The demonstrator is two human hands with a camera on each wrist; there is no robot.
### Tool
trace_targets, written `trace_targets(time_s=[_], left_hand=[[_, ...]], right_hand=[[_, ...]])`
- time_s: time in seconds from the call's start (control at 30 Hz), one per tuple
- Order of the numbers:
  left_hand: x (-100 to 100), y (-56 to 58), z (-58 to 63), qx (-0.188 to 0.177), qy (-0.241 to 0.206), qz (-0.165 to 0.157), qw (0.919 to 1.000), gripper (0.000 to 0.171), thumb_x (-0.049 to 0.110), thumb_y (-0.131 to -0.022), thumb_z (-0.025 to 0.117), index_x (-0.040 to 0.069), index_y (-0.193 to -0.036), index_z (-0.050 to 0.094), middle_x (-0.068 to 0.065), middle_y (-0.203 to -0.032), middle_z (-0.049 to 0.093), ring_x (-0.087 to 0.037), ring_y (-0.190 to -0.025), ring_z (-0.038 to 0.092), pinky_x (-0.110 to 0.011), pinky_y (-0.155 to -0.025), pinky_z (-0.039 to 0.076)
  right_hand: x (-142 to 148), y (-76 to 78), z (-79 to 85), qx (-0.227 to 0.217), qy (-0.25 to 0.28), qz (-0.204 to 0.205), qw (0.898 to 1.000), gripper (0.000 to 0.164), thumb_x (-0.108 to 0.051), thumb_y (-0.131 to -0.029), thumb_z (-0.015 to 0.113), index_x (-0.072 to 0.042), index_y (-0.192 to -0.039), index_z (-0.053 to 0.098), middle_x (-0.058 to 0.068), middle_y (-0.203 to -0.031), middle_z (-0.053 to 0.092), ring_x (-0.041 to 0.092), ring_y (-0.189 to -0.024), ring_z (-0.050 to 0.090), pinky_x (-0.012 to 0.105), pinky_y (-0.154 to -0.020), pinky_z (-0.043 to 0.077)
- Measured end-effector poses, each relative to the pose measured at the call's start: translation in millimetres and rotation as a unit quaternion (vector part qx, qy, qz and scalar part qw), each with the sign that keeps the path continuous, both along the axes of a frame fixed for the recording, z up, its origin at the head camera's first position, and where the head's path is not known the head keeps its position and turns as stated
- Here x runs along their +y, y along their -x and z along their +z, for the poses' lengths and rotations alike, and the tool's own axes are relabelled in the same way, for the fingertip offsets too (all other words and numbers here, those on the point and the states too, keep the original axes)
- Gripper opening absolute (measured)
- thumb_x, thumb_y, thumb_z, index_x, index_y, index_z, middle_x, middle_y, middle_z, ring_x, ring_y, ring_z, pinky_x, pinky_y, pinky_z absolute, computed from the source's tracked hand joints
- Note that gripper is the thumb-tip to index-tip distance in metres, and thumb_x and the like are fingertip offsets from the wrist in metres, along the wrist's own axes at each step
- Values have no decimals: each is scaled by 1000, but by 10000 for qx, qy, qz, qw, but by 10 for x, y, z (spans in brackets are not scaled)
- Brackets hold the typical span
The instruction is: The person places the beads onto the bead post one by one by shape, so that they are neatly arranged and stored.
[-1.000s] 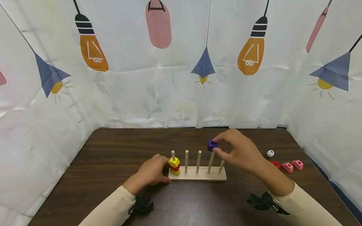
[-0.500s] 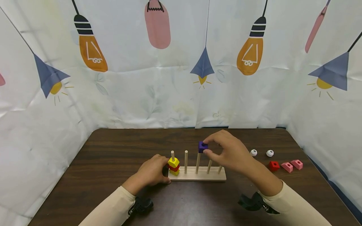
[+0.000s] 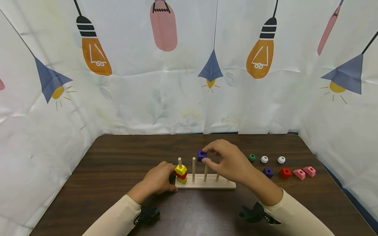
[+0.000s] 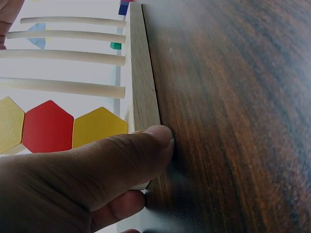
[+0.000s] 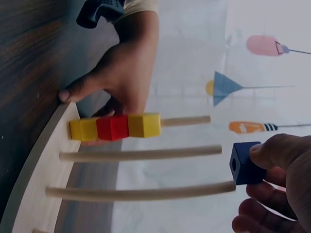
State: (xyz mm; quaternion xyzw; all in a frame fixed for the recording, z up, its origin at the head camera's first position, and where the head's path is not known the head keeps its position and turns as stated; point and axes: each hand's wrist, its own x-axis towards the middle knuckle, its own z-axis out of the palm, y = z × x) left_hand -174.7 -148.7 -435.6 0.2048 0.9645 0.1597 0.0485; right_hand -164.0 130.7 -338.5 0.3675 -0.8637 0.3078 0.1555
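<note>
My left hand grips the left end of a wooden peg board, its thumb on the front edge in the left wrist view. Beside it, the leftmost peg carries a stack of yellow, red and yellow hexagonal beads. Between thumb and fingers, my right hand pinches a dark blue cube bead with a hole through it. That cube hangs just off the tips of the second peg and third peg, on neither of them. The pegs right of the stack bear no beads where visible.
Right of the board lie a green bead, two white beads, another blue cube, a red cube and two pink beads. A printed curtain hangs behind the dark wooden table.
My right hand has carried the blue cube leftward, from above the fourth peg to near the second. Beads that its arm covered now show. My left hand stays on the board.
</note>
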Motion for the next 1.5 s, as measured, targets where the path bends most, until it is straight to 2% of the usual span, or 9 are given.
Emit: trace_targets(time_s=[0.3, 0.57, 0.8, 1.07, 1.27, 1.5], left_hand=[[0, -1, -7, -7, -14, 4, 10000, 56, 33, -66, 98, 20, -113, 71, 4, -109, 68, -22, -109, 58, -50, -84, 54], [-4, 7, -10, 20, -4, -34, 10000, 56, 34, -66, 97, 20, -114, 71, 4, -109, 68, -22, -109, 58, -50, -84, 54], [-14, 15, -12, -17, -54, -43, 10000, 57, 35, -66, 97, 21, -115, 71, 4, -109, 68, -22, -109, 58, -51, -84, 54], [-21, 21, -30, -49, -67, -5, 10000, 57, 34, -66, 98, 20, -115, 71, 4, -109, 68, -21, -108, 57, -50, -85, 53], [-13, 18, -29, -14, -55, -19, 10000, 59, 34, -66, 98, 20, -116, 71, 3, -109, 68, -23, -109, 58, -51, -85, 54], [-4, 15, -24, -28, -66, -9, 10000, 59, 33, -66, 98, 19, -116, 71, 3, -111, 68, -22, -109, 58, -50, -86, 54]], right_hand=[[-137, -21, -43, -285, 186, -98, 9994, 26, -15, -89, 82, -12, -111, 69, -4, -107, 66, 10, -91, 62, 29, -79, 54], [-242, -61, -61, -436, 361, -348, 9978, 26, -14, -87, 83, -11, -109, 70, -6, -102, 65, 9, -89, 62, 28, -77, 55], [-329, -103, -100, -550, 328, -507, 9967, 27, -13, -88, 82, -9, -111, 69, 0, -102, 66, 10, -89, 62, 30, -78, 55], [-422, -159, -172, -659, 515, -923, 9922, 32, -13, -87, 83, -8, -114, 68, -1, -101, 65, 13, -87, 62, 30, -75, 54], [-464, -187, -324, -837, 1078, -1144, 9840, 46, -12, -85, 84, -5, -125, 62, -2, -103, 67, 16, -89, 65, 31, -74, 54], [-486, -194, -514, -857, 1448, -1129, 9793, 66, -8, -84, 82, -3, -140, 47, -5, -103, 67, 15, -89, 65, 31, -73, 54]])
